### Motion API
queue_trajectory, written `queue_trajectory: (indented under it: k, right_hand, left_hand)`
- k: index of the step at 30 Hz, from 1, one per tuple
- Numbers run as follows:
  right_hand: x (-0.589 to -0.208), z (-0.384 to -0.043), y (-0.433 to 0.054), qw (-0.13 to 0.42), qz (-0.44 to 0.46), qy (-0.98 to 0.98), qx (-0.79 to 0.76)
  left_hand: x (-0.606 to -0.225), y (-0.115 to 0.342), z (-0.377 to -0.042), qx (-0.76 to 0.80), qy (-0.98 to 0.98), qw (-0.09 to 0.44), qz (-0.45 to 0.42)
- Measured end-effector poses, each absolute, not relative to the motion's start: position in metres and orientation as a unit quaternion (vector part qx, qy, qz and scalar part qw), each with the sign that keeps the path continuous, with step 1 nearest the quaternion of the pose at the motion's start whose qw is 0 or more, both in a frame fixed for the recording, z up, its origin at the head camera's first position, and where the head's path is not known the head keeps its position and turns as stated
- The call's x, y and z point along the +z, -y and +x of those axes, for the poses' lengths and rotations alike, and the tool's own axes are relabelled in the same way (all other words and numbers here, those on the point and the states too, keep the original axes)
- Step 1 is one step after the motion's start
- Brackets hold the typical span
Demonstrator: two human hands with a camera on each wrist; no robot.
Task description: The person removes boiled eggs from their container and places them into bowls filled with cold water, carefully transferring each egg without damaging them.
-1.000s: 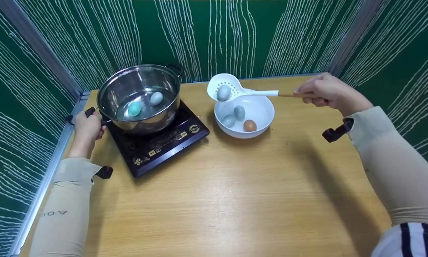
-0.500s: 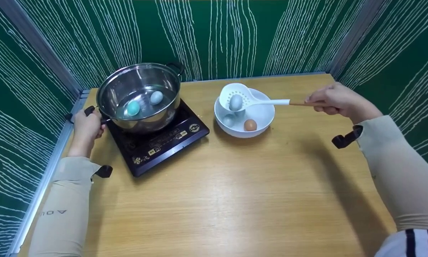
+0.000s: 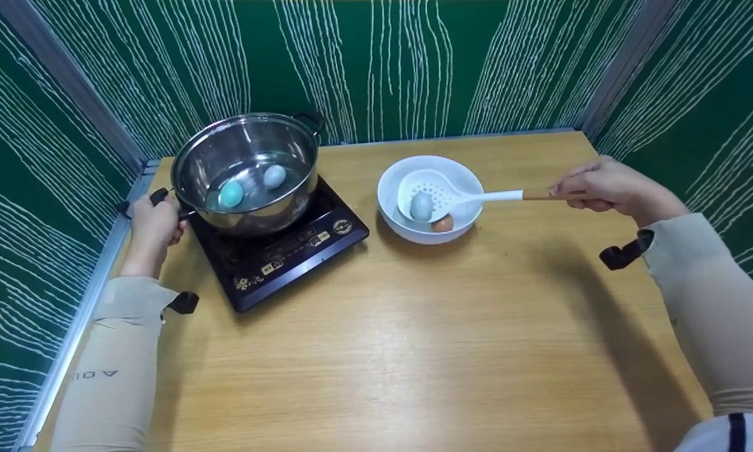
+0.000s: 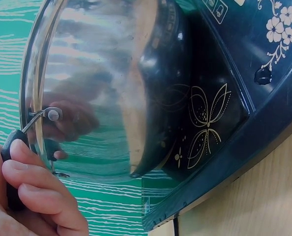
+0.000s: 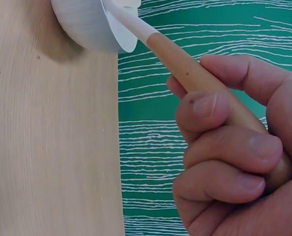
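Observation:
My right hand (image 3: 612, 188) holds the wooden handle of a white slotted spoon (image 3: 502, 196), fingers wrapped round it in the right wrist view. The spoon's perforated head is inside a white bowl (image 3: 414, 235), with a pale blue-grey egg (image 3: 421, 207) lying in it. A brown egg (image 3: 444, 225) shows beside the head; the bowl's other eggs are hidden under it. At the left, my left hand (image 3: 154, 223) grips the black side handle of a steel pot (image 3: 276, 216). Water in the pot covers the lower part around a turquoise egg (image 3: 231, 194) and a pale blue egg (image 3: 274, 176).
Under the pot is a black induction cooker (image 3: 301, 251) with gold markings, angled on the wooden table (image 3: 376, 351). Green panels (image 3: 395, 69) with white streaks enclose the table at the back and both sides. The pot's far handle (image 3: 310, 119) points toward the back panel.
The slotted spoon with the egg has moved right and down, from over the bowl's left rim into the bowl. My right hand has moved with it; my left hand stays on the pot handle.

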State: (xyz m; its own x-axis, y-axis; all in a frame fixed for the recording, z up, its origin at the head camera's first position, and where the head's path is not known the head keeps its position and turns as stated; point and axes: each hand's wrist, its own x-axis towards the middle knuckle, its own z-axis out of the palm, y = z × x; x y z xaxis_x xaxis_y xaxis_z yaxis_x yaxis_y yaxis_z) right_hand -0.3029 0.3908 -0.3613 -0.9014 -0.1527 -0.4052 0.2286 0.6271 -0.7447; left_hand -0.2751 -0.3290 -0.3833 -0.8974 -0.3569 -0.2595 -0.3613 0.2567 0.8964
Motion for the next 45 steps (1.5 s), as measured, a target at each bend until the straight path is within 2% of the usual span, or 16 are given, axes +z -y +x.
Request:
queue_trajectory:
  k: [8, 24, 38, 45]
  right_hand:
    - [-0.352, -0.299, -0.394, 0.204, 0.0, -0.897, -0.392]
    - [-0.34, -0.296, -0.383, 0.173, -0.033, -0.928, -0.329]
    - [-0.338, -0.297, -0.385, 0.131, -0.023, -0.921, -0.365]
    - [-0.336, -0.302, -0.384, 0.137, 0.011, -0.898, -0.419]
  left_hand:
    - [-0.385, 0.329, -0.275, 0.561, -0.798, -0.019, -0.22]
    - [-0.387, 0.329, -0.272, 0.562, -0.794, 0.001, -0.232]
    - [-0.386, 0.329, -0.272, 0.571, -0.791, -0.023, -0.22]
    - [-0.382, 0.328, -0.273, 0.565, -0.795, 0.002, -0.222]
